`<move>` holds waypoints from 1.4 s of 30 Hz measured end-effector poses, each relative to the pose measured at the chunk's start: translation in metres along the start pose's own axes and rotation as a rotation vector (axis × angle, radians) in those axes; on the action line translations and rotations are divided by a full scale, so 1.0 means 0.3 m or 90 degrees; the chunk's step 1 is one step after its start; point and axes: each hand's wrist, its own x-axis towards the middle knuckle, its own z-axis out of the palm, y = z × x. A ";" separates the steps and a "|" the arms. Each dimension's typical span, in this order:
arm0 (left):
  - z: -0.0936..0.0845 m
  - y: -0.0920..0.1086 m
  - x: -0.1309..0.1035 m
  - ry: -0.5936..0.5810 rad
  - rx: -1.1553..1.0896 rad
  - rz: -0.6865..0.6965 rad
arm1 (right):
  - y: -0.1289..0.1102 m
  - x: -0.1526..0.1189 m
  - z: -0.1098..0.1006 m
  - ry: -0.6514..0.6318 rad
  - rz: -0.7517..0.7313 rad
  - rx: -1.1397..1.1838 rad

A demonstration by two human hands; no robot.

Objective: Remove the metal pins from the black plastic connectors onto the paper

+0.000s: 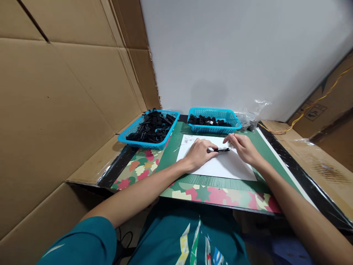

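Note:
A slim black plastic part is pinched between the thumb and fingers of my left hand, low over a white sheet. Its free end points right, towards my right hand. That hand is closed in a pinch just beyond the part's tip, apart from it; whatever sits between its fingertips is too small to make out. Small silvery pieces lie in a heap beneath the right fingers, partly hidden by them. More tiny metal bits are scattered at the sheet's far left corner.
A blue basket heaped with black plastic parts stands at the back left. Another blue basket holding black parts is behind the sheet. Clear plastic bags with small pieces lie right of it. Cardboard walls enclose the left side.

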 end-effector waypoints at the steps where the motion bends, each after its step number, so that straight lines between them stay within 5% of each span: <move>1: 0.004 0.003 -0.001 -0.001 0.013 0.006 | 0.004 0.002 0.004 -0.007 0.030 0.033; 8: 0.021 0.011 -0.004 0.002 0.039 0.038 | -0.006 0.009 0.013 -0.105 0.133 0.288; 20: 0.035 -0.015 -0.010 0.008 0.056 0.058 | -0.020 -0.002 0.013 -0.187 -0.025 -0.021; 42: 0.018 -0.004 -0.008 -0.001 -0.060 -0.001 | -0.029 0.015 0.045 -0.149 0.009 -0.083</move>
